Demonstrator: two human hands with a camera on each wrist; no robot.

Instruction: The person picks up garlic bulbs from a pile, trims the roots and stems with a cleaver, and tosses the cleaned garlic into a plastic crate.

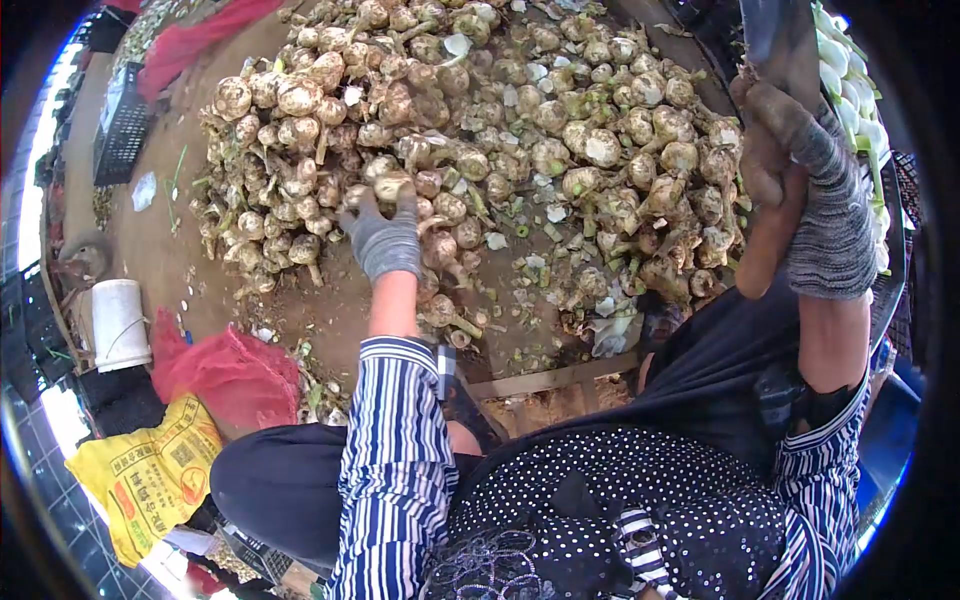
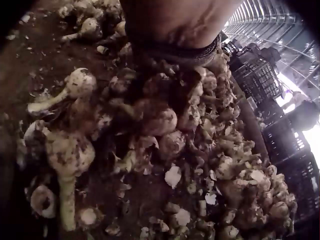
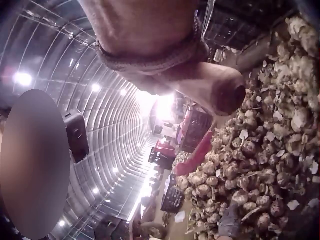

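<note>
While the left hand (image 1: 385, 240), gloved in grey, reaches forward into the pile of garlic (image 1: 520, 150), its fingers curl over one garlic bulb (image 1: 392, 186) at the pile's near-left part. That bulb lies straight ahead of this hand, and the direction of its stalk cannot be told. The right hand (image 1: 800, 180), also gloved, is raised well apart at the far right, clamped on a knife handle (image 1: 765, 255) with the blade (image 1: 780, 40) pointing up. The left hand is by far the nearer. On the ground at the left lie a red net sack (image 1: 235, 375), a white bucket (image 1: 120, 322) and a yellow bag (image 1: 150, 480) with red print too small to read.
</note>
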